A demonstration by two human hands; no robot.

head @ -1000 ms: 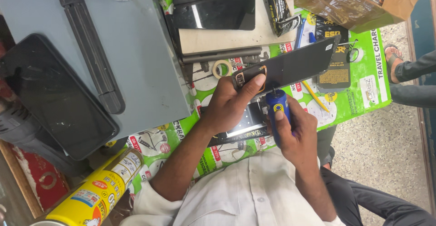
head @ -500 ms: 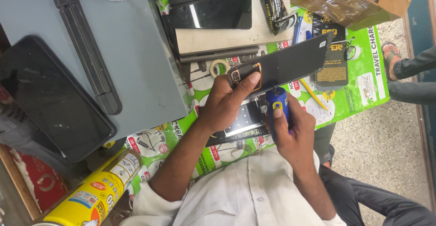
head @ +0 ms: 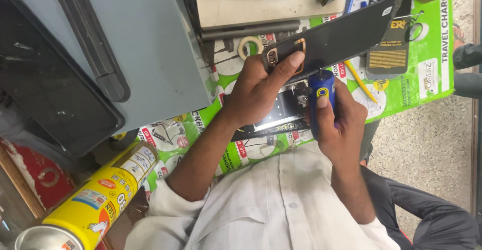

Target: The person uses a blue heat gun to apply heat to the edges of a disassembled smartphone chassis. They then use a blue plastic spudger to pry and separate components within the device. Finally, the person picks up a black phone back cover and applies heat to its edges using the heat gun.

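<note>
My left hand (head: 256, 91) grips a long black phone panel (head: 346, 34) by its near end, thumb pressed beside the camera cut-out, holding it tilted above the bench. My right hand (head: 341, 124) is closed around a blue-handled screwdriver (head: 320, 94) held upright, its thin tip just under the panel's edge. Beneath both hands lies an opened phone body (head: 281, 112) on the green printed mat (head: 427, 54).
A grey machine housing (head: 145, 44) with a black bar fills the upper left, a dark screen (head: 45, 79) beside it. A yellow spray can (head: 95, 200) lies at lower left. A tape roll (head: 249, 45), a metal rod (head: 251, 30) and a black packet (head: 389, 54) sit behind the hands.
The view has drawn closer to the hands. Both hands keep their grips; the screwdriver now stands more upright with its tip near the panel's edge.
</note>
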